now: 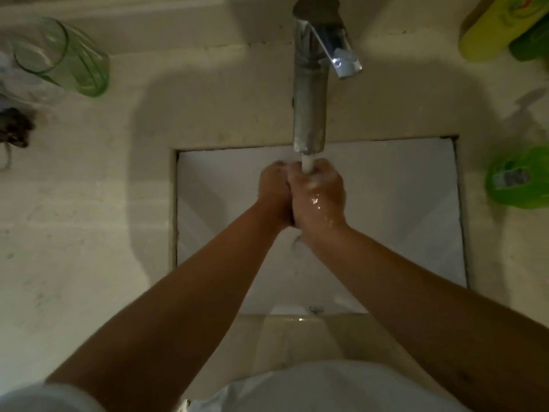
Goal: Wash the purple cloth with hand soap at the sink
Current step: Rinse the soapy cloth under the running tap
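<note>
Both hands are pressed together under the running tap, fingers curled inward. The left hand lies against the right hand, knuckles up, and the water stream lands on the right hand's fingers, whose back is wet and glistening. Whether anything is held between the palms cannot be told; no purple cloth shows anywhere in the view, so its position cannot be stated.

The hands are over the sink basin, a white rectangular bowl sunk into a pale stone countertop. Water shows at the front edge of the basin. The chrome faucet rises from the counter behind the basin, its spout directly above the hands and its lever handle angled to the right.

Containers on the counter:
- Back left: a clear green drinking glass, standing upright; contents appear nil.
- Left edge, near the glass: a dark, indistinct object, not identifiable.
- Back right corner: a yellow bottle with a green item touching it; contents not visible.
- Right of the basin: a green bottle with a pump top, labelled; the label is unreadable and the fill level cannot be judged.

Both forearms are bare. A white garment shows at the bottom of the view.
</note>
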